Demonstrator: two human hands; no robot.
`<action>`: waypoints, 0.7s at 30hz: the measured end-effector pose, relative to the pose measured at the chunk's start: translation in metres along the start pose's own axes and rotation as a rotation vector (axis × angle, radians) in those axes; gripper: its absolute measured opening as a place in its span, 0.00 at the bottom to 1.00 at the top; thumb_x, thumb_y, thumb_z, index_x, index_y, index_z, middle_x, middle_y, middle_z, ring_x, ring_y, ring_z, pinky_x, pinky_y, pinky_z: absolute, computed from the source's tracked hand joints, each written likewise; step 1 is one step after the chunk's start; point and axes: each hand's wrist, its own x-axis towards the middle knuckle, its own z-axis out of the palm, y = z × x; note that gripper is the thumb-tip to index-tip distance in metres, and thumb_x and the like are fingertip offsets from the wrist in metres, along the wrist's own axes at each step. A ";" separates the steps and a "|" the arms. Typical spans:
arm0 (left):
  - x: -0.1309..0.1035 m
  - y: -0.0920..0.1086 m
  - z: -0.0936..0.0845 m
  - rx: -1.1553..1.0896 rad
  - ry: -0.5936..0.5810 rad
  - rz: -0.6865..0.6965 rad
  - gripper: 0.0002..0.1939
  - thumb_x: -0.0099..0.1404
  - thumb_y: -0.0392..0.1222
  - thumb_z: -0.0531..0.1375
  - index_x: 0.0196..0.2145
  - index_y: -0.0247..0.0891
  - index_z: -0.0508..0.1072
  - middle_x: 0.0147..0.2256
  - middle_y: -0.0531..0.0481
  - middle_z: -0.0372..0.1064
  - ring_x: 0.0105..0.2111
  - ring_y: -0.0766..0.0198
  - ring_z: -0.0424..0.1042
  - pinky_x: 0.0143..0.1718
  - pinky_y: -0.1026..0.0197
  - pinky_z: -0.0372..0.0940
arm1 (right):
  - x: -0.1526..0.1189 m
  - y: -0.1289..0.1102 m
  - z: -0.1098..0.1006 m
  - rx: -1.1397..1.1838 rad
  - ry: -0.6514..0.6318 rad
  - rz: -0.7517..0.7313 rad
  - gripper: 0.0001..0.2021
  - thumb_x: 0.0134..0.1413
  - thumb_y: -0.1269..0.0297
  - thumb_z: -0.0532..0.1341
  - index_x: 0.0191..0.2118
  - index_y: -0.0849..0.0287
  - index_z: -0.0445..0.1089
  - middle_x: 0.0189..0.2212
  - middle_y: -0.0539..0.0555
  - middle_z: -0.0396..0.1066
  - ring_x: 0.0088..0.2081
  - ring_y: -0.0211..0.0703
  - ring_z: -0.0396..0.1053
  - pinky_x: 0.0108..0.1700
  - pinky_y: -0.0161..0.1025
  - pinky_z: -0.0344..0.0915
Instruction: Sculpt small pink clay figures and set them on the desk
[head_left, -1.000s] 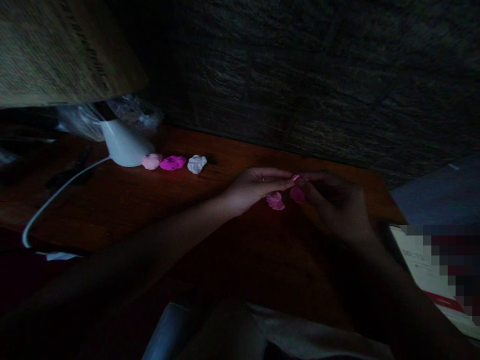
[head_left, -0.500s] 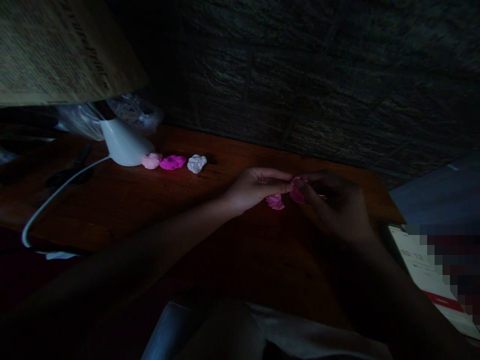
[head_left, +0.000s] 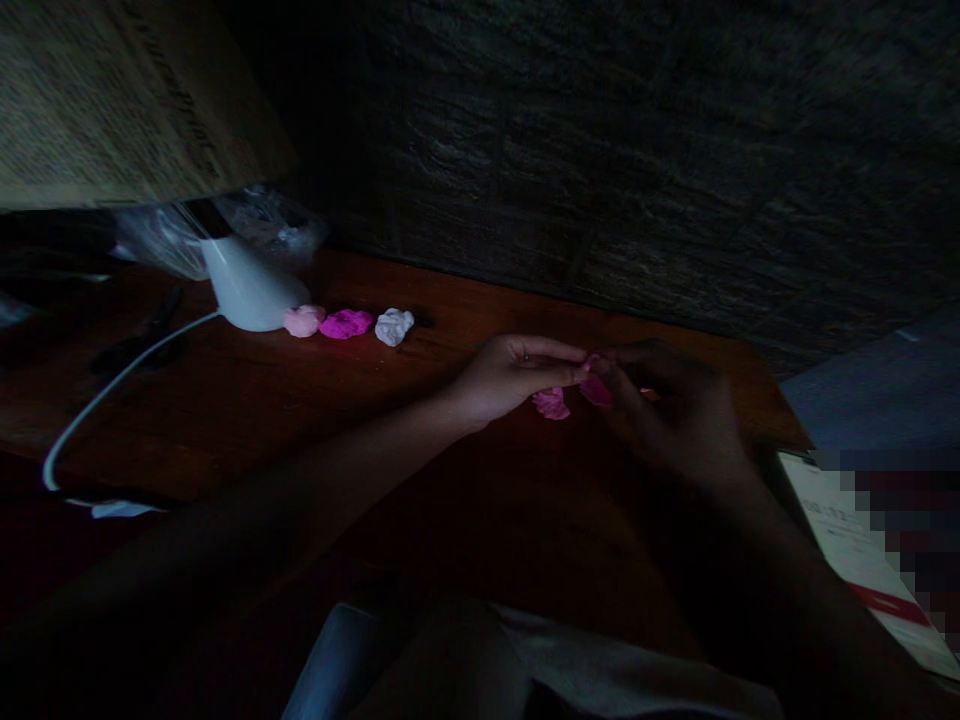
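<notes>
My left hand (head_left: 504, 380) reaches in from the left and pinches the edge of a pink piece (head_left: 596, 388) between thumb and fingers. From the right, my right hand (head_left: 671, 400) grips the same soft-looking piece, its thumb and fingertips meeting the left ones. Just below my left fingers, a crinkled pink lump (head_left: 551, 403) is near the wooden table (head_left: 480, 500). Farther left lie a pale pink lump (head_left: 304, 321), a magenta lump (head_left: 346, 324) and a white lump (head_left: 394, 327) in a row. Shadow hides part of my right fingers.
A lamp with a white base (head_left: 251, 285) and printed shade (head_left: 135, 110) stands at the left, its white cable (head_left: 97, 400) curving down. Behind it is clear plastic (head_left: 161, 240). Dark scissors (head_left: 142, 340) lie nearby. A brick-patterned wall (head_left: 600, 150) rises behind; a white box (head_left: 847, 540) is at right.
</notes>
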 end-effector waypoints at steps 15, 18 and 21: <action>-0.002 0.003 0.003 -0.069 0.001 -0.018 0.16 0.54 0.41 0.74 0.41 0.33 0.83 0.39 0.44 0.81 0.32 0.68 0.75 0.41 0.59 0.71 | 0.000 -0.003 0.000 -0.014 0.002 -0.052 0.08 0.66 0.61 0.63 0.43 0.54 0.80 0.32 0.54 0.81 0.34 0.47 0.79 0.34 0.42 0.71; -0.002 0.001 0.003 -0.061 -0.007 -0.012 0.16 0.55 0.41 0.74 0.41 0.33 0.83 0.40 0.44 0.81 0.33 0.67 0.76 0.41 0.59 0.70 | -0.001 -0.003 0.000 -0.022 0.012 -0.026 0.08 0.66 0.59 0.63 0.41 0.52 0.80 0.32 0.54 0.81 0.34 0.48 0.79 0.35 0.44 0.71; -0.002 0.000 0.002 -0.064 -0.006 -0.016 0.15 0.56 0.40 0.74 0.41 0.34 0.83 0.39 0.44 0.80 0.33 0.67 0.76 0.40 0.59 0.70 | -0.001 -0.005 0.001 -0.034 0.015 -0.010 0.09 0.66 0.56 0.63 0.40 0.50 0.80 0.31 0.53 0.81 0.33 0.49 0.78 0.34 0.45 0.72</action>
